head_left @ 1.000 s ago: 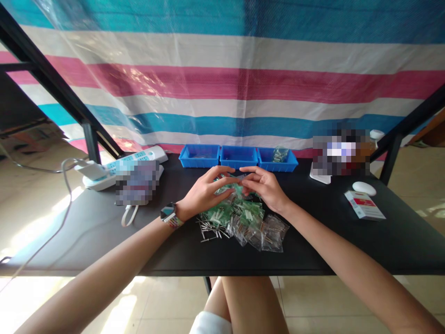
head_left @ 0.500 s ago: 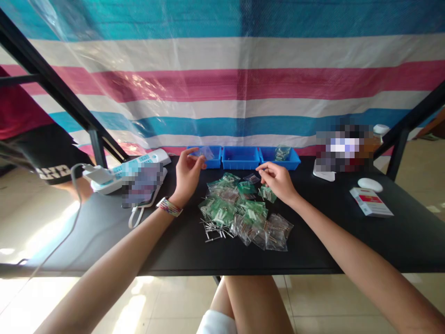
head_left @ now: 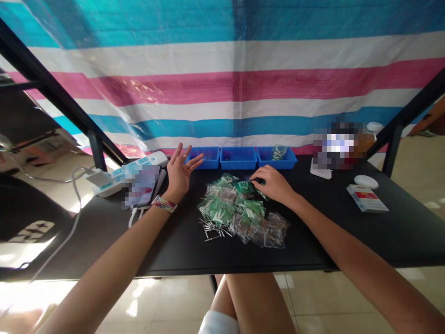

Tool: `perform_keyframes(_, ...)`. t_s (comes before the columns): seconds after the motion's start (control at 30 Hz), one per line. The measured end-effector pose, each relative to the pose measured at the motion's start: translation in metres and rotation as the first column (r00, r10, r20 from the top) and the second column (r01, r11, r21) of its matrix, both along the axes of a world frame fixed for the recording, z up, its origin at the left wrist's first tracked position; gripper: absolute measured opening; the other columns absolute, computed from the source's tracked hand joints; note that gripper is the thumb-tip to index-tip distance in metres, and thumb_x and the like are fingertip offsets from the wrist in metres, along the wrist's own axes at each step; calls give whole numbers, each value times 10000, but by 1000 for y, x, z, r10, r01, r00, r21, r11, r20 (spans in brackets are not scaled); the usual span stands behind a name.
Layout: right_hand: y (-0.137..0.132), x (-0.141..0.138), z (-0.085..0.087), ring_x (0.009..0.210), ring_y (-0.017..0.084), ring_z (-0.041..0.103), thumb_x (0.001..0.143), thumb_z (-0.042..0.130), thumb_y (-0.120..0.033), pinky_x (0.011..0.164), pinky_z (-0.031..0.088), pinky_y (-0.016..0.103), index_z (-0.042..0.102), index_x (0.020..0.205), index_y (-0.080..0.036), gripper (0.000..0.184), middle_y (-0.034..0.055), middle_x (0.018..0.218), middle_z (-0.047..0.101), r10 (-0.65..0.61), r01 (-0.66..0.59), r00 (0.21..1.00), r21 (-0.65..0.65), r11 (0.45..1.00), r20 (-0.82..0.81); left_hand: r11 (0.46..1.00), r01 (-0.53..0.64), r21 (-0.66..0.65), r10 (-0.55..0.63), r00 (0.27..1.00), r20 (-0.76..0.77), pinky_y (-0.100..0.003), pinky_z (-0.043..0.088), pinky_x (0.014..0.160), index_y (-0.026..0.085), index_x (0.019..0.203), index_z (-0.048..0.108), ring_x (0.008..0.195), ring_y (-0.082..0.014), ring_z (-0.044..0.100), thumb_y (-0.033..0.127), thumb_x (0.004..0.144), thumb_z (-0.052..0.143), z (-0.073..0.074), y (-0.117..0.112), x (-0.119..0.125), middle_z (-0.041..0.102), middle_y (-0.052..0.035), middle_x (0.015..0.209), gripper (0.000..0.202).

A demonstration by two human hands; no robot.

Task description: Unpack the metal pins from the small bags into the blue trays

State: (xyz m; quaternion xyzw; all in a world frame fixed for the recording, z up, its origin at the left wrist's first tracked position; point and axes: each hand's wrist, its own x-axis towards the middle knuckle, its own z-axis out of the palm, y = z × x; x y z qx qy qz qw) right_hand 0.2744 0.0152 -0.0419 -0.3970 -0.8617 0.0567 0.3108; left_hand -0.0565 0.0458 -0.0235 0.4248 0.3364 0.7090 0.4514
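Well to the left of the left hand (head_left: 178, 175), at the edge of the view, a person's black garment (head_left: 33, 227) bears white block letters, too blurred and tilted to read surely. Far to the right of the right fingers lies one white-and-red carton (head_left: 367, 198); its print is too small to make out.

Between the two hands, and mostly nearer the wearer than either set of fingers, a heap of small plastic bags lies on the black worktop (head_left: 313, 243). Some are green bags (head_left: 218, 211), tinted and see-through, with white pieces inside; others are clear bags (head_left: 274, 230), crinkled and shiny, holding thin brownish pieces, at the heap's near right side. Loose silver metal pins (head_left: 214, 230) are scattered at its near left edge. Bags and pins overlap too much for a sure count.

The left fingers are spread wide, palm exposed, just before the leftmost of three blue bins (head_left: 238, 158) set in a row. The right hand (head_left: 276, 185) is at the heap's far right edge, its fingers bent and bunched together; I cannot tell whether they pinch a bag. Beyond them, one filled bag (head_left: 279, 152) rests in the rightmost bin. One power strip (head_left: 139, 168) lies left of the left fingers, and one white oval object (head_left: 366, 182) lies just beyond the carton.
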Motion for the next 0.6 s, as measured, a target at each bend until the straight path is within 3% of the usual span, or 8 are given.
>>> perform_keyframes(0.13, -3, -2, 5, 917, 264, 659, 961, 575, -177, 875, 503, 414, 702, 885, -214, 152, 84, 904, 747, -84, 88, 991, 37, 995, -101, 995, 18, 96, 10, 959, -284, -346, 658, 744, 227, 1307, 637, 887, -213, 786, 352, 895, 653, 0, -9, 6, 670, -135, 1383, 430)
perform_keyframes(0.2, -4, -4, 7, 823, 241, 680, 981, 574, -249, 796, 535, 388, 676, 934, -219, 116, 71, 876, 730, -113, 97, 949, -68, 993, -295, 987, 21, 161, 56, 885, -461, -310, 639, 681, 201, 1234, 658, 854, -196, 763, 336, 924, 650, 1, -16, 12, 715, -115, 1239, 339)
perform_keyframes(0.27, -7, -9, 8, 691, 216, 688, 980, 617, -377, 665, 557, 363, 650, 967, -226, 155, 51, 839, 717, -143, 5, 844, -259, 966, -517, 965, 41, 259, 140, 755, -641, -285, 621, 671, 197, 1170, 666, 860, -184, 738, 295, 950, 644, 2, -26, 19, 721, -87, 1123, 241)
perform_keyframes(0.33, -12, -15, 10, 614, 210, 697, 929, 696, -490, 575, 571, 355, 630, 974, -224, 278, 40, 823, 714, -185, -168, 717, -424, 890, -672, 919, 124, 374, 250, 551, -796, -296, 622, 741, 209, 1167, 683, 888, -176, 716, 251, 970, 639, 5, -36, 27, 706, -75, 1087, 207)
perform_keyframes(0.4, -19, -22, 13, 620, 218, 727, 855, 786, -531, 576, 609, 370, 625, 1003, -219, 381, 39, 848, 724, -213, -340, 627, -509, 791, -750, 871, 282, 401, 283, 379, -881, -346, 621, 888, 248, 1305, 659, 1030, -196, 703, 238, 997, 624, 7, -46, 34, 690, -87, 1198, 310)
perform_keyframes(0.5, -31, -32, 19, 684, 222, 765, 800, 862, -487, 656, 661, 393, 627, 1100, -225, 462, 29, 899, 742, -230, -508, 555, -545, 667, -799, 794, 410, 448, 356, 283, -890, -435, 574, 1030, 289, 1361, 646, 1206, -249, 654, 267, 996, 671, 10, -58, 44, 657, -102, 1341, 367)
perform_keyframes(0.6, -38, -37, 22, 696, 216, 774, 807, 868, -455, 664, 666, 374, 656, 1118, -218, 445, 22, 907, 744, -222, -589, 553, -565, 578, -803, 751, 463, 472, 369, 299, -880, -421, 573, 975, 270, 1227, 707, 1129, -234, 667, 256, 997, 682, 12, -62, 49, 690, -97, 1276, 231)
